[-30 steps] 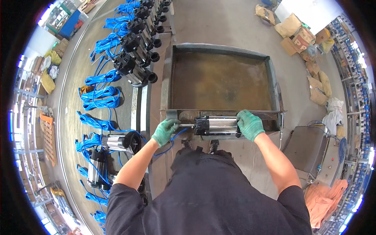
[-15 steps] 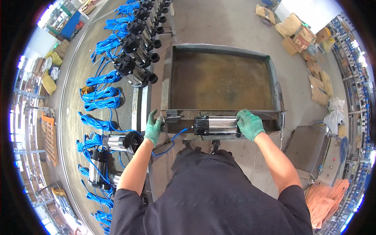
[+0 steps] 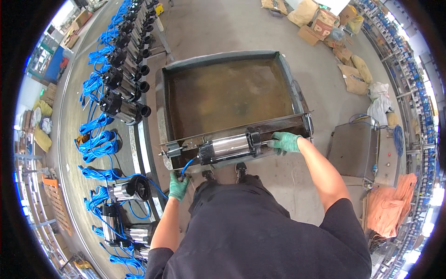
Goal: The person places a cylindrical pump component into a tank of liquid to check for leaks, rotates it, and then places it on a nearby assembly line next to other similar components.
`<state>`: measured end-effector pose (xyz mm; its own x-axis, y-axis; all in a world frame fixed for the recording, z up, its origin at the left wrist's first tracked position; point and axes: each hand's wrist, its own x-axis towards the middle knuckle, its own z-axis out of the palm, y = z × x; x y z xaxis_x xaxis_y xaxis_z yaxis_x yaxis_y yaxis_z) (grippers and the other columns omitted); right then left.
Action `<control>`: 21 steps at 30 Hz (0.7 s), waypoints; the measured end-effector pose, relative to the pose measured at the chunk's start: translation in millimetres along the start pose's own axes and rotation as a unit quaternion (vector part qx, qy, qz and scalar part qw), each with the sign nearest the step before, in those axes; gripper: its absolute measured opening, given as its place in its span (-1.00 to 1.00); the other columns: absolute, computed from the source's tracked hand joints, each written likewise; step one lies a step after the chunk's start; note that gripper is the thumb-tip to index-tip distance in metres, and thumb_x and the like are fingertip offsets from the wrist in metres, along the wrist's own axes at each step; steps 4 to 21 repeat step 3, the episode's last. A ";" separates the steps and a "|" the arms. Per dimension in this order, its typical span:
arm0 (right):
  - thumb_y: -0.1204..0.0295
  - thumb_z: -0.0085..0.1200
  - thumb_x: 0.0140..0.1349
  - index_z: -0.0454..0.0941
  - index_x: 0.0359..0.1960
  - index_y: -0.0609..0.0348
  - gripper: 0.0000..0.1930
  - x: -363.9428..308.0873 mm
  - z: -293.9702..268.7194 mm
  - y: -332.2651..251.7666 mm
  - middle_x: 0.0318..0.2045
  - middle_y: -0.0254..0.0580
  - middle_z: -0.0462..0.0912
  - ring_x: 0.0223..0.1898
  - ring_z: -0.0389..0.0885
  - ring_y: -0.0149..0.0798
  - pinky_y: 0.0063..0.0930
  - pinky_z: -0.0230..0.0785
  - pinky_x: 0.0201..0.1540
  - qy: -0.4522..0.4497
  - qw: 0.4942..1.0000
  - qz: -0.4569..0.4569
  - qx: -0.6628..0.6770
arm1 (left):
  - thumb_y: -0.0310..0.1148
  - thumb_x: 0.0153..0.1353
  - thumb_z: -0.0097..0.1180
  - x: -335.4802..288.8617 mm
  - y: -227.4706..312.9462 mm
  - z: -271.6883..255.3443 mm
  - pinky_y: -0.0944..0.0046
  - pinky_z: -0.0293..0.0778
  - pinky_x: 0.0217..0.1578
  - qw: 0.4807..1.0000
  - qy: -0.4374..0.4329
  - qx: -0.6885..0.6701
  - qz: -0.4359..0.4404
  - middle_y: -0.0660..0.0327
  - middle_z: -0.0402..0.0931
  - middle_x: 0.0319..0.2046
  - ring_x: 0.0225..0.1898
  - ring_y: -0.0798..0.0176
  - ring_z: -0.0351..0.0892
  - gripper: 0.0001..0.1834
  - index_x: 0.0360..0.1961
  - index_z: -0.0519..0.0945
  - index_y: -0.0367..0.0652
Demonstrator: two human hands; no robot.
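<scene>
A pump (image 3: pixel 230 146) with a shiny steel body and black ends lies across the near ledge of a metal water tank (image 3: pixel 223 57). Its blue cable (image 3: pixel 186 166) leaves the left end. My left hand (image 3: pixel 178 186), in a green glove, is closed around this cable, below the tank's near left corner. Beyond the pump's right end, my gloved right hand (image 3: pixel 285 142) has its fingers curled at a thin metallic piece, too small to name. A small metal clamp-like fitting (image 3: pixel 173 151) sits on the ledge left of the pump.
To the left runs a long bench (image 3: pixel 74 139) bearing a row of upright pumps (image 3: pixel 121 108), blue cable coils (image 3: pixel 100 144) and several lying pumps (image 3: pixel 127 189). Sacks and cartons (image 3: pixel 320 23) lie at the far right. A grey metal box (image 3: pixel 350 149) and orange cloth (image 3: pixel 392 204) are at right.
My view has turned, so the tank and pump appear further left and tilted. My left hand has gone from the fitting to the cable; my right hand has shifted off the pump body beyond its end.
</scene>
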<state>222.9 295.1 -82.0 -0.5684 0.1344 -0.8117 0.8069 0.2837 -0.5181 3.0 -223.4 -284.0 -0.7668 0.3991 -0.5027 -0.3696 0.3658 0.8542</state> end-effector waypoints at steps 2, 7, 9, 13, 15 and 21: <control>-0.14 0.16 0.39 0.56 0.07 0.19 -0.41 -1.2 -5.0 0.3 -0.30 -0.12 0.74 -0.38 0.74 -0.21 -0.21 0.64 -0.24 -0.020 0.999 0.033 0.031 | -0.51 0.31 0.31 7.8 2.7 2.1 0.21 0.57 -0.19 0.998 -0.020 -0.019 0.052 0.19 0.55 -0.17 -0.24 0.29 0.57 -0.57 0.05 0.32 -0.16; -0.14 0.16 0.39 0.56 0.06 0.19 -0.41 -2.3 -7.3 0.3 -0.33 -0.14 0.74 -0.44 0.73 -0.22 -0.20 0.64 -0.25 -0.030 0.997 0.048 0.045 | -0.51 0.31 0.31 11.1 4.1 2.3 0.21 0.57 -0.19 0.998 -0.020 -0.017 0.055 0.19 0.55 -0.17 -0.24 0.29 0.57 -0.57 0.05 0.32 -0.16; -0.14 0.16 0.39 0.56 0.06 0.19 -0.41 -2.3 -7.3 0.3 -0.33 -0.14 0.74 -0.44 0.73 -0.22 -0.20 0.64 -0.25 -0.030 0.997 0.048 0.045 | -0.51 0.31 0.31 11.1 4.1 2.3 0.21 0.57 -0.19 0.998 -0.020 -0.017 0.055 0.19 0.55 -0.17 -0.24 0.29 0.57 -0.57 0.05 0.32 -0.16; -0.14 0.16 0.39 0.56 0.06 0.19 -0.41 -2.3 -7.3 0.3 -0.33 -0.14 0.74 -0.44 0.73 -0.22 -0.20 0.64 -0.25 -0.030 0.997 0.048 0.045 | -0.51 0.31 0.31 11.1 4.1 2.3 0.21 0.57 -0.19 0.998 -0.020 -0.017 0.055 0.19 0.55 -0.17 -0.24 0.29 0.57 -0.57 0.05 0.32 -0.16; -0.14 0.16 0.39 0.56 0.06 0.19 -0.41 -2.3 -7.3 0.3 -0.33 -0.14 0.74 -0.44 0.73 -0.22 -0.20 0.64 -0.25 -0.030 0.997 0.048 0.045 | -0.51 0.31 0.31 11.1 4.1 2.3 0.21 0.57 -0.19 0.998 -0.020 -0.017 0.055 0.19 0.55 -0.17 -0.24 0.29 0.57 -0.57 0.05 0.32 -0.16; -0.14 0.16 0.39 0.56 0.06 0.19 -0.41 -2.3 -7.3 0.3 -0.33 -0.14 0.74 -0.44 0.73 -0.22 -0.20 0.64 -0.25 -0.030 0.997 0.048 0.045 | -0.51 0.31 0.31 11.1 4.1 2.3 0.21 0.57 -0.19 0.998 -0.020 -0.017 0.055 0.19 0.55 -0.17 -0.24 0.29 0.57 -0.57 0.05 0.32 -0.16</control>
